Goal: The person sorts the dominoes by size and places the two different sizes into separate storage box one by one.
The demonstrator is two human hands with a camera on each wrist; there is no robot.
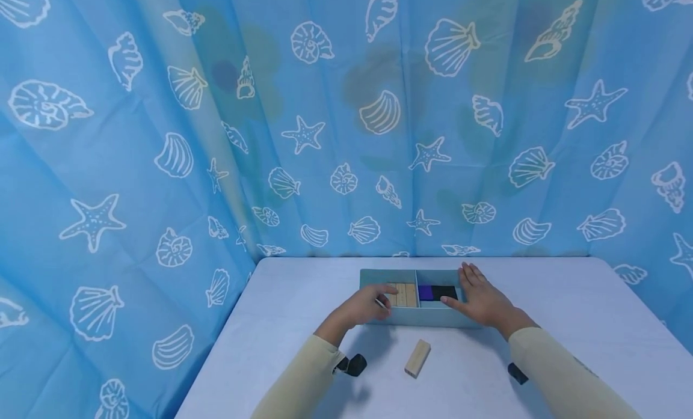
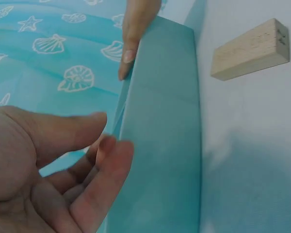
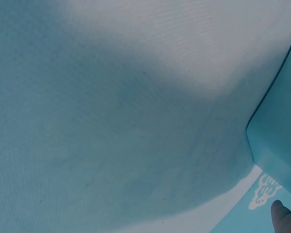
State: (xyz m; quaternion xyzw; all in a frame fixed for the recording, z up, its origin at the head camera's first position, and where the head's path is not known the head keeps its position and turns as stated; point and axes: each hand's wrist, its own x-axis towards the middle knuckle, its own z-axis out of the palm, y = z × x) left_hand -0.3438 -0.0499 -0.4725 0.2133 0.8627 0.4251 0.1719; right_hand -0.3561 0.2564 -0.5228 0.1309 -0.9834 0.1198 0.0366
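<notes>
A pale blue two-compartment box [image 1: 433, 318] stands on the table. Its left compartment holds several wooden blocks [image 1: 406, 295] side by side; in the right one lie a purple piece [image 1: 426, 293] and a black piece [image 1: 444, 292]. My left hand [image 1: 368, 305] is over the box's left end, index finger reaching to the blocks. In the left wrist view, its thumb and loosely bent fingers [image 2: 111, 167] show nothing held between them. At the box's right end, my right hand [image 1: 487, 300] rests with straight fingers, thumb over the front rim.
One loose wooden block [image 1: 417, 358] lies in front of the box on the white table [image 1: 460, 383], also visible in the left wrist view. Behind and to the left hangs a blue curtain [image 1: 335, 40] with white shell prints. Dark straps [image 1: 354, 365] hang at both wrists.
</notes>
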